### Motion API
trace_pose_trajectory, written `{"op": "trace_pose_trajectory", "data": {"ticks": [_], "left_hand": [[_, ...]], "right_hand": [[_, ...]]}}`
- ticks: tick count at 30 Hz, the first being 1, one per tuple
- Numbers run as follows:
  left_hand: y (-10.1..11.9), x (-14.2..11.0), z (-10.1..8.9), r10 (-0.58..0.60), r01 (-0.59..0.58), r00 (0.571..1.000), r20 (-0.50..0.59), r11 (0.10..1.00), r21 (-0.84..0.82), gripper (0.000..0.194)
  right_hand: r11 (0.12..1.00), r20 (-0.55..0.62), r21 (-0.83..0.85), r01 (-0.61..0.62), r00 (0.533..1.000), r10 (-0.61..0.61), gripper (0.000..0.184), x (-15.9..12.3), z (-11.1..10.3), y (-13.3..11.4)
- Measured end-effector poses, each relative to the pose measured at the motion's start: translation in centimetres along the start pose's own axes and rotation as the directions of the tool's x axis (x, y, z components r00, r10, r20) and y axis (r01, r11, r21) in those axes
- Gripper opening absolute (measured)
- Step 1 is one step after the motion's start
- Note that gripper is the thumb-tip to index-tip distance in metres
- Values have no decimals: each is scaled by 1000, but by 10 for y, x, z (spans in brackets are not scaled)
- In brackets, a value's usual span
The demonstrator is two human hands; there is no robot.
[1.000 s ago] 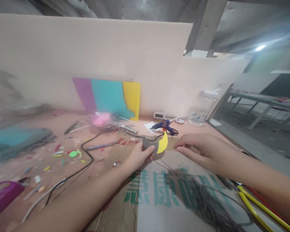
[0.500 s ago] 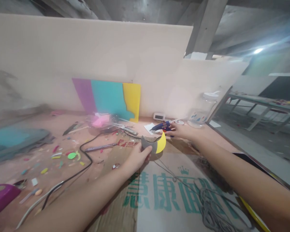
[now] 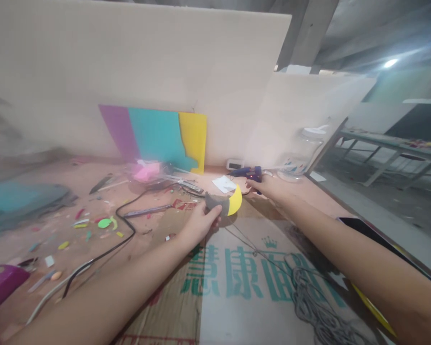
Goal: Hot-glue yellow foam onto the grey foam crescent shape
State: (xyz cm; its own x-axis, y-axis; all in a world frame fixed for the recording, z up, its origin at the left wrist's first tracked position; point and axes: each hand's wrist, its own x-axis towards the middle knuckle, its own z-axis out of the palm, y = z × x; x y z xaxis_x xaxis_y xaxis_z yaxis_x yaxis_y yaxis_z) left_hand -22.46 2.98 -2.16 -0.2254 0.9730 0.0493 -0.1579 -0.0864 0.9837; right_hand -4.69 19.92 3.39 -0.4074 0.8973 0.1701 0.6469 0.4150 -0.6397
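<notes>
My left hand (image 3: 201, 219) pinches a crescent-shaped piece (image 3: 219, 205), grey at one end and yellow at the other, above the cardboard. Farther back and to the right, my right hand (image 3: 262, 187) is closed round the handle of a blue glue gun (image 3: 250, 173) with a small red light. Its nozzle points left, above a small white paper (image 3: 223, 184) and apart from the crescent. The right hand's fingers are partly hidden behind the glue gun.
Foam scraps (image 3: 104, 223) and a dark cable (image 3: 131, 225) cover the left side. A coloured sheet (image 3: 154, 134) leans on the back board. A clear jar (image 3: 301, 153) stands back right; grey cord (image 3: 309, 297) lies coiled on printed cardboard (image 3: 233, 316).
My right hand has carried the glue gun back and right, away from the crescent, so a wider gap shows between them. The crescent stays in my left hand. The view has shifted slightly.
</notes>
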Motion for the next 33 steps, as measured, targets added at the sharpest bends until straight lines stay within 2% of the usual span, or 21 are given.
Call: {"op": "trace_pose_trajectory", "data": {"ticks": [6,9,13,18,21,24,29,33], "left_hand": [[4,-2,0,-19,19,1000,-4,1000,21,38],[5,-2,-1,-60,60,998,-22,998,11,39],[2,-1,-3,-47,47,999,-15,998,-31,38],[2,-1,-3,-53,53,998,-27,999,-4,35],[5,-3,-3,-58,59,998,-32,998,5,34],[7,-4,-3,-60,60,997,-39,998,-1,31],[6,-2,-3,-67,68,996,-60,998,3,29],[3,-1,-4,-75,73,996,-49,997,-34,29]], "right_hand": [[999,37,36,21,999,-22,31,-17,-9,-6],[996,49,77,51,997,-54,33,-39,-16,-13],[974,68,160,161,982,-173,32,-77,-21,-16],[984,41,27,173,984,-175,32,-112,-16,-11],[974,14,61,216,976,-217,26,-121,-10,-9],[961,69,160,226,969,-239,25,-123,-4,-8],[977,29,109,184,982,-188,25,-123,2,-12],[968,22,138,207,977,-212,24,-122,3,-11]]}}
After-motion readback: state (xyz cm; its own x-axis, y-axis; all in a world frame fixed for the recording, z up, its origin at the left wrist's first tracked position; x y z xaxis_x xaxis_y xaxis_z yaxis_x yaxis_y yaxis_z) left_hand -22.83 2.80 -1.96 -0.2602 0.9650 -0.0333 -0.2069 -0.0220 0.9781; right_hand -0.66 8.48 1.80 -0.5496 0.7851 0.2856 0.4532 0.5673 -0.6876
